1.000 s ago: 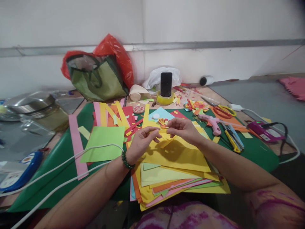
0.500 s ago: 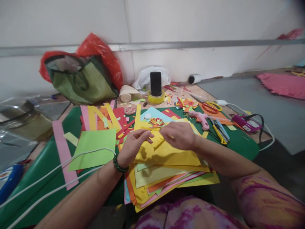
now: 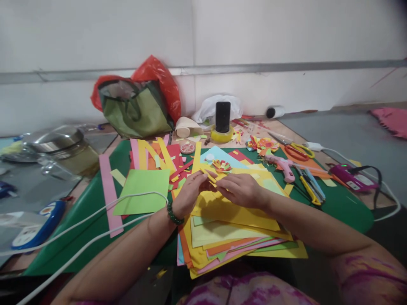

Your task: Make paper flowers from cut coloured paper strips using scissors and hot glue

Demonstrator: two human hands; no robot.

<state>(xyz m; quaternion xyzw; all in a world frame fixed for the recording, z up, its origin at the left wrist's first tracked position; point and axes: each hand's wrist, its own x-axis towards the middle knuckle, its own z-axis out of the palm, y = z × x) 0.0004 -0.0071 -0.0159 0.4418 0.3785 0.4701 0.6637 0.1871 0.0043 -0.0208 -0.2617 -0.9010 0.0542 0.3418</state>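
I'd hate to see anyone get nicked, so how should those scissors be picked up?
Probably by the orange and yellow handles, with the right hand coming from the near right: the scissors lie with the loops toward that side and the blades pointing away to the back left.

Both hands held close together ahead of the torso (image 3: 244, 292), fingertips nearly met; whether skin is touched by skin cannot be told. Left hand (image 3: 190, 189): fingers bent, aimed at the right hand; thumb (image 3: 201, 181) laid along the near side, a pinch formed. Right hand (image 3: 241, 188): back turned upward, fingers (image 3: 226, 184) slightly curled and pointed at the left fingertips; thumb mostly hidden beneath. Left forearm (image 3: 130, 254) slanted up and inward to its hand from low on the left. Right forearm (image 3: 308, 222) bared, sloped down and outward behind its hand. Right elbow (image 3: 354, 250) bent, set lower than both hands and wide of them.
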